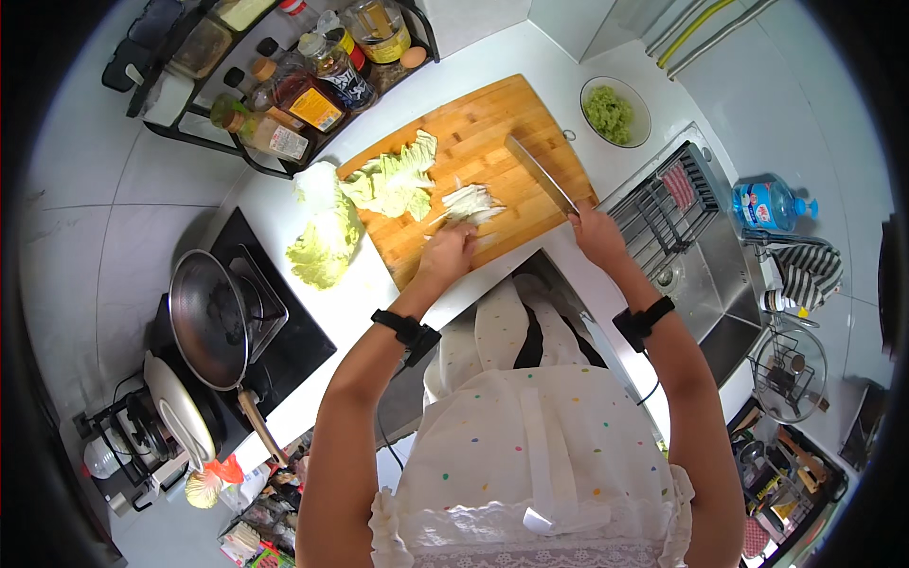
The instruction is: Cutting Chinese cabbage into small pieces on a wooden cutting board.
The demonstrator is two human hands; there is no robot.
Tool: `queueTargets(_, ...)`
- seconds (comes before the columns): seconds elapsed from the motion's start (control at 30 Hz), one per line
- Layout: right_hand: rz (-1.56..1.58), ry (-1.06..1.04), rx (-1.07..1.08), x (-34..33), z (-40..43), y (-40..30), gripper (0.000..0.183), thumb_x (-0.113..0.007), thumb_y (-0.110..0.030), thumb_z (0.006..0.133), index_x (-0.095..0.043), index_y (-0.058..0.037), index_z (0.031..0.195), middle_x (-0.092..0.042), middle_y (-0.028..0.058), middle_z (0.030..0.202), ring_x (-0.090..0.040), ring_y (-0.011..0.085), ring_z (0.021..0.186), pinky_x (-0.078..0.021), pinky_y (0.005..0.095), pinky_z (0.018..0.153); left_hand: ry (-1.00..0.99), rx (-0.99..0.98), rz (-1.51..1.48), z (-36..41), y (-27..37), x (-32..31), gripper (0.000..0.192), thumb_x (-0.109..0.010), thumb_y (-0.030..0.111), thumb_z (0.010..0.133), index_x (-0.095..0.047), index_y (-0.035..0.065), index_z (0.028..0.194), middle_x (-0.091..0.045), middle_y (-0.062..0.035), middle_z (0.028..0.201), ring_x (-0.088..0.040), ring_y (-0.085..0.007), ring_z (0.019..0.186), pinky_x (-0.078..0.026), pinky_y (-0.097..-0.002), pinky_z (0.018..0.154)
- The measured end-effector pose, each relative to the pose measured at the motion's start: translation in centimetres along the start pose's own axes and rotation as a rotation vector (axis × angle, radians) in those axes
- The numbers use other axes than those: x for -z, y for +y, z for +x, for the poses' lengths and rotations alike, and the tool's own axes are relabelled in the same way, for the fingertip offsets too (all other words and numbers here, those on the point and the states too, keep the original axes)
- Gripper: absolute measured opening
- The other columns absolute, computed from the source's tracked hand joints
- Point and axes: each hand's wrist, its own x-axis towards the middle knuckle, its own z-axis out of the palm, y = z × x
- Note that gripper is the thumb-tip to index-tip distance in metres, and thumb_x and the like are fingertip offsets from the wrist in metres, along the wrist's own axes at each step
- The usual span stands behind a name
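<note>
In my right hand point(598, 233) is the handle of a kitchen knife point(541, 174), its broad blade reaching over the right part of a wooden cutting board point(490, 110). My left hand point(449, 250) is at the board's near edge with its fingers curled, touching or just beside a small pile of cut white cabbage strips point(471, 204). Whether anything is between those fingers is hidden. Loose napa cabbage leaves point(394, 181) lie on the board's left part. A larger piece of napa cabbage point(323, 224) rests on the counter against the board's left side.
A bowl of chopped green vegetable point(608, 113) stands beyond the board. To the right is a steel sink point(717, 284) with a drying rack point(660, 206). A wok point(209, 319) sits on the stove at left. Bottles point(305, 99) fill a black rack point(270, 170) behind.
</note>
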Motion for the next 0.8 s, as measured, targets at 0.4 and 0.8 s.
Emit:
queueTargets(0.4,-0.175,-0.023,0.535,2.2,-2.3,0.0,0.013,-0.051,-0.019,0.09,-0.053,-0.0093,0.1,-0.06,0.0104,0.079,-0.063,0.0322,0.07,-0.0515,0.0428,0.061,0.141,-0.301,0.194,-3.9,-2.7,1.1,0.019,-0.063,0.008,0.083,-0.064,0.0046,0.102,-0.065,-0.012,0.099,-0.062,-0.0292,0.091,-0.051,-0.0373,0.078)
queueTargets(0.8,-0.392,-0.072,0.892,1.0,0.6,-1.8,0.018,-0.056,-0.011,0.079,-0.059,-0.0086,0.097,-0.057,0.0068,0.079,-0.064,0.0238,0.072,-0.0518,0.0349,0.055,0.011,-0.251,-0.233,-3.4,-1.2,-1.4,0.022,-0.057,0.014,0.092,-0.064,0.0066,0.112,-0.063,-0.013,0.115,-0.058,-0.0318,0.107,-0.046,-0.0387,0.093)
